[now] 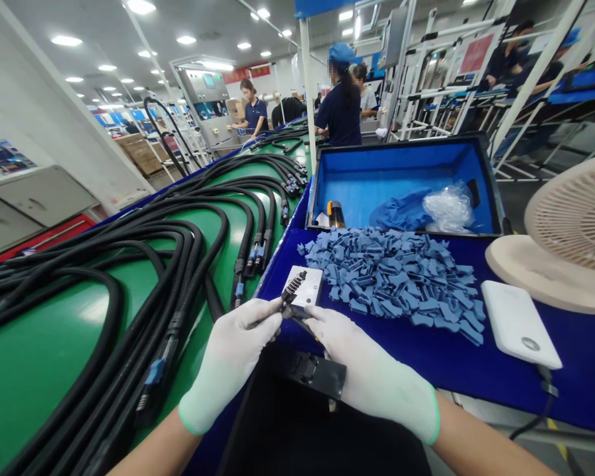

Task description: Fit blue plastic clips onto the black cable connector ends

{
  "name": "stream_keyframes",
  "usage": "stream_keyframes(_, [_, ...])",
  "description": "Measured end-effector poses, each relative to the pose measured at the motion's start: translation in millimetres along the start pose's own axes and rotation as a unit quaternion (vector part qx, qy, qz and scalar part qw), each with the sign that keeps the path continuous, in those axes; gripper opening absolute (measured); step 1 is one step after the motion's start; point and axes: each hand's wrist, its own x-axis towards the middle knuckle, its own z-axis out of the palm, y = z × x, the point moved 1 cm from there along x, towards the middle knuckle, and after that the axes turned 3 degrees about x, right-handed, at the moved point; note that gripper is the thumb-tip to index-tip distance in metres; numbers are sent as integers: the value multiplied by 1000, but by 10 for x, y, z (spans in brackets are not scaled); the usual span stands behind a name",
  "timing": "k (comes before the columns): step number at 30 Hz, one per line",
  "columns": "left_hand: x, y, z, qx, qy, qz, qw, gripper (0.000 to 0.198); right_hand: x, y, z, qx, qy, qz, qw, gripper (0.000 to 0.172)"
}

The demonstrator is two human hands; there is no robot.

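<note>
Both my hands wear white gloves and meet at the bottom centre. My left hand [231, 360] pinches a black cable end [291, 289] whose ribbed tip rests over a small white block [307, 285]. My right hand [371, 377] is closed on the same cable just behind the tip. A heap of small blue plastic clips [396, 277] lies on the blue table [590, 370] right of the block. A black bracket [317, 373] sits under my right hand.
Several black corrugated cables [178, 264] with blue connectors lie across a green conveyor [39, 357] at left. A blue bin [401, 178] holds a blue cloth and plastic bag. A white power bank [518, 324] and fan [570, 238] stand right. Other workers stand at the far end.
</note>
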Motion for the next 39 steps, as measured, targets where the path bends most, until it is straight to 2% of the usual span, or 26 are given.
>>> stream_keyframes(2, [-7, -7, 2, 2, -3, 5, 1000, 31, -10, -9, 2, -31, -24, 11, 999, 33])
stream_keyframes(6, [87, -56, -55, -5, -49, -10, 999, 38, -38, 58, 22, -85, -44, 66, 993, 21])
stream_keyframes(9, [266, -81, -85, -85, -114, 4, 990, 47, -59, 150, 63, -120, -51, 90, 987, 17])
stream_keyframes(12, [463, -100, -10, -207, -232, 38, 950, 50, -60, 199, 84, -126, -41, 145, 981, 10])
stream_keyframes(14, [563, -126, 73, -261, -281, 42, 923, 49, -53, 186, 61, -111, -27, 176, 978, 22])
stream_keyframes(15, [599, -139, 108, -281, -287, 39, 915, 48, -50, 168, 37, -102, -24, 179, 978, 31])
stream_keyframes(17, [633, -148, 140, -288, -266, 33, 919, 48, -46, 133, -20, -87, -36, 163, 982, 40])
stream_keyframes(18, [631, -138, 135, -262, -245, 30, 933, 48, -46, 125, -45, -85, -47, 155, 983, 37])
stream_keyframes(20, [600, -81, 94, -151, -192, 33, 969, 44, -46, 151, -68, -92, -67, 153, 982, 23])
stream_keyframes(22, [546, 11, 49, -42, -148, 42, 987, 39, -36, 231, -39, -113, -69, 172, 976, 15])
stream_keyframes(26, [455, 178, 40, 22, -99, 63, 993, 36, 7, 403, 110, -167, -43, 185, 967, 5])
stream_keyframes(30, [432, 236, 64, 51, -75, 80, 993, 36, -6, 373, 125, -183, -33, 179, 966, 4])
stream_keyframes(32, [444, 226, 64, 39, -73, 74, 994, 39, -55, 299, 58, -180, -53, 157, 970, 8])
stream_keyframes(34, [466, 189, 71, -19, -90, 57, 994, 42, -120, 245, -20, -207, -66, 140, 966, 22])
stream_keyframes(37, [498, 108, 111, -164, -139, 17, 976, 48, -202, 276, -88, -316, -58, 167, 932, 43])
stream_keyframes(39, [508, 72, 145, -211, -155, 12, 965, 48, -233, 364, -84, -388, -44, 177, 904, 47])
